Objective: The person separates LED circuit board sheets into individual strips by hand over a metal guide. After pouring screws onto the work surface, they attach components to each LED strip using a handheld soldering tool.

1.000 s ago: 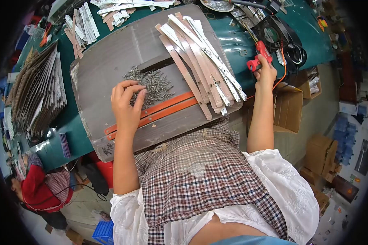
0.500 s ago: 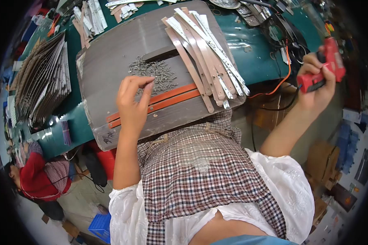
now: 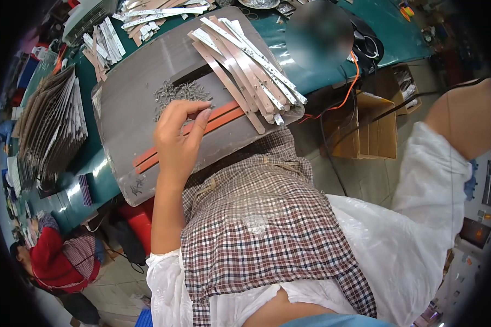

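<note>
Over the grey board [image 3: 142, 71], my left hand [image 3: 180, 131] has its thumb and index finger pinched together at the near edge of the screw pile [image 3: 183, 92]; anything between them is too small to name. Under and beside that hand lie two orange-red strips [image 3: 223, 113]. Pink and white metal strips [image 3: 245, 68] are heaped across the board's right side. My right arm is raised at the far right, and its hand is out of the frame. The red tool is not visible.
A stack of cardboard-like sheets [image 3: 52, 128] stands at the left on the green table [image 3: 101, 177]. More strips [image 3: 106, 43] lie at the back. Cardboard boxes [image 3: 368, 128] stand at right. A black cable [image 3: 333, 158] hangs there. A person in red [image 3: 52, 259] is at lower left.
My right hand took the red tool from the table's right side outward and out of view. My left thumb and index finger closed together. The view has shifted.
</note>
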Tool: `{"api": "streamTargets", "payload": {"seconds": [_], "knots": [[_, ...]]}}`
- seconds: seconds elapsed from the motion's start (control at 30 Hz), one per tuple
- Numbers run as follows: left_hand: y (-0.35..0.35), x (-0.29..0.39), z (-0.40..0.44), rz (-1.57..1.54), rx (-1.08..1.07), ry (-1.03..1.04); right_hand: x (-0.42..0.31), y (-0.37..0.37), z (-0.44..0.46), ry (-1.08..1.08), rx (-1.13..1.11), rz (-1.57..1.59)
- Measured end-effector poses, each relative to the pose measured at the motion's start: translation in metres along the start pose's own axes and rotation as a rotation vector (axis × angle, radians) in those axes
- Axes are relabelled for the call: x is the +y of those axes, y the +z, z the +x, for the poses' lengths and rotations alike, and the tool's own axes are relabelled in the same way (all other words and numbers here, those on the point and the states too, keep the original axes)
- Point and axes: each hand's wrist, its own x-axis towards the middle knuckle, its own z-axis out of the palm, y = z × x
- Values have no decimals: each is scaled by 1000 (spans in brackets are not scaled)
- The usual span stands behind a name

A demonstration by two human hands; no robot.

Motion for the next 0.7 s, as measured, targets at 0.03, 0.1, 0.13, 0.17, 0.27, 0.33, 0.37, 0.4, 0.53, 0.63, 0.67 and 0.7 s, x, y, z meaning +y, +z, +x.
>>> {"api": "streamTargets", "payload": {"seconds": [0.03, 0.1, 0.13, 0.17, 0.27, 0.33, 0.37, 0.4, 0.53, 0.63, 0.67, 0.7], "knots": [[-1, 0, -3, -9, 5, -5, -2, 0, 3, -5, 23, -1], [-2, 2, -7, -20, 15, -18, -3, -1, 6, 3, 73, 8], [-4, 4, -9, -21, 23, -28, -3, -2, 8, 14, 100, 19], [-4, 4, -11, -18, 37, -39, -2, -2, 5, 32, 129, 29], [-12, 3, -17, -27, 57, -45, 3, 4, -3, 89, 216, 67], [-19, 3, -21, -12, 84, -50, 11, 9, -15, 155, 282, 75], [-23, 2, -22, -7, 98, -51, 15, 14, -28, 193, 278, 68], [-26, 1, -24, 5, 115, -72, 21, 20, -44, 235, 259, 57], [-43, -10, -37, 53, 159, -178, 43, 42, -175, 364, -98, -210], [-43, -31, -41, 26, 179, -271, 59, 42, -241, 147, -479, -535], [-40, -37, -44, 7, 183, -311, 57, 44, -258, 237, -588, -542], [-37, -40, -44, 9, 162, -327, 54, 47, -274, 203, -666, -604]]}}
